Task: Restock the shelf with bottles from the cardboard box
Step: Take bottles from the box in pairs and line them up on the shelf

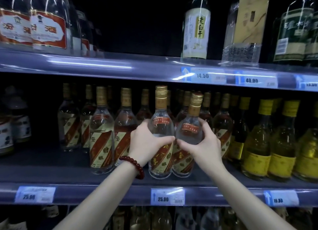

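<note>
Two clear bottles with gold caps and red-and-cream diagonal labels stand side by side at the front of the middle shelf point(110, 194). My left hand point(148, 143), with a red bead bracelet on the wrist, is wrapped around the left bottle point(160, 123). My right hand point(204, 143) grips the right bottle point(190, 131), which tilts slightly right. The two bottles touch each other. More bottles of the same kind point(101, 131) fill the rows behind and to the left. The cardboard box is not in view.
Yellow-capped bottles point(282, 143) crowd the shelf to the right. Dark-capped bottles point(15, 126) stand at far left. The upper shelf point(103, 64) carries other bottles and a boxed one point(247, 23). Price tags line the shelf edges. A gap lies left of the front bottles.
</note>
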